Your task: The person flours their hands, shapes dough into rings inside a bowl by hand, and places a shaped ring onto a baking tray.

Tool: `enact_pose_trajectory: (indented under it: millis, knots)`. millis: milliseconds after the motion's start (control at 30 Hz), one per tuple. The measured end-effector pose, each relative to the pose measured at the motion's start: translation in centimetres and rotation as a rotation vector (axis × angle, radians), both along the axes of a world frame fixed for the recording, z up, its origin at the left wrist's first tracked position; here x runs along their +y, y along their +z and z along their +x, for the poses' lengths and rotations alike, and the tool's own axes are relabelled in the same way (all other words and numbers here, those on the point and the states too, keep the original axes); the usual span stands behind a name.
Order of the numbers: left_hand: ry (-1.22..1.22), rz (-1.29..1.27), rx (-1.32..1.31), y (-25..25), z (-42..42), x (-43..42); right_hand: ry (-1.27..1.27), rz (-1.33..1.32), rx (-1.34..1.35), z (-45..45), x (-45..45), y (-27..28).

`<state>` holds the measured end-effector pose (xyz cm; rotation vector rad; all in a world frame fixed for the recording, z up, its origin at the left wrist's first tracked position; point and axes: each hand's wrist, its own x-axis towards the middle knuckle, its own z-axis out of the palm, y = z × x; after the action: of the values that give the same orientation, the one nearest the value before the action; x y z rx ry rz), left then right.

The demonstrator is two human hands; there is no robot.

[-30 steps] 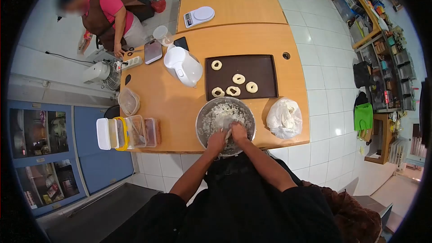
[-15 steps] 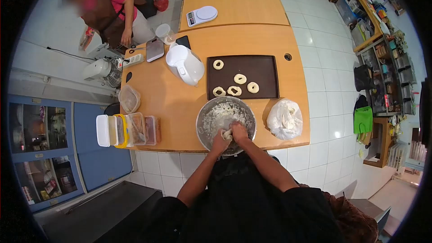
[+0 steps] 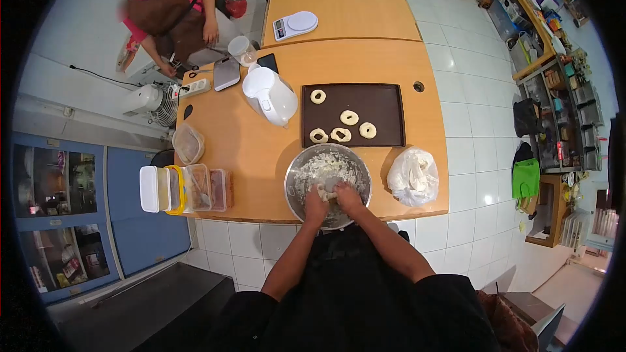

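Note:
Inside a metal bowl (image 3: 291, 203) dusted with flour, my left hand (image 3: 316, 207) and my right hand (image 3: 349, 198) grip a piece of dough (image 3: 327, 193) between them. The fingers of both are closed around its ends. White flour (image 3: 326, 167) coats the far inner side of the bowl. Just beyond stands a dark baking tray (image 3: 352, 91) carrying several dough rings (image 3: 349, 117), some plump and some uneven. To the right of the bowl, a clear plastic bag (image 3: 413, 176) holds something pale.
A white pitcher (image 3: 269, 94), a kitchen scale (image 3: 296, 25) and a second scale (image 3: 227, 73) stand on the wooden table (image 3: 241, 156). Plastic tubs (image 3: 189, 188) line its left edge. Another person (image 3: 173, 13) in a brown apron stands at the far left, near a fan (image 3: 153, 104).
My hands have moved slightly apart and the dough between them now lies more stretched sideways. The other person has shifted right and lowered one arm toward the power strip.

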<state>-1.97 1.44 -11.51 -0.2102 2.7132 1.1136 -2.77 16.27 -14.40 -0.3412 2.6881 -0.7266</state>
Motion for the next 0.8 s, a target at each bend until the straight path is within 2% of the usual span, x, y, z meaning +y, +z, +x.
enact_pose_trajectory:
  millis: [67,167,267,367,533,667,767,800]
  knots:
    - [-0.043,-0.144,-0.017,1.9,0.2,0.3,0.054,0.025,-0.047,0.1,-0.2,0.4]
    - [-0.127,-0.301,-0.014,1.9,0.2,-0.1,0.1,0.1,-0.104,0.7,-0.1,2.0]
    - [-0.127,-0.168,-0.032,0.9,-0.1,-1.0,0.047,0.071,-0.042,0.8,-0.4,2.1]
    - [-0.224,-0.073,-0.221,0.5,-0.6,-1.2,0.001,0.086,0.077,1.4,-1.4,2.5]
    - [-0.324,-0.136,-0.285,0.8,-0.7,-1.3,0.048,0.051,0.211,1.2,-1.5,1.1]
    - [-0.262,-0.021,-0.224,-0.3,-0.6,-1.9,0.13,0.087,0.117,1.0,-1.2,0.9]
    - [-0.325,-0.231,-0.418,2.5,-2.0,-1.2,0.124,0.101,0.171,1.0,-1.3,0.2]
    - [-0.347,-0.22,-0.457,2.6,-2.1,-1.1,0.128,0.122,0.167,0.8,-1.5,0.1]
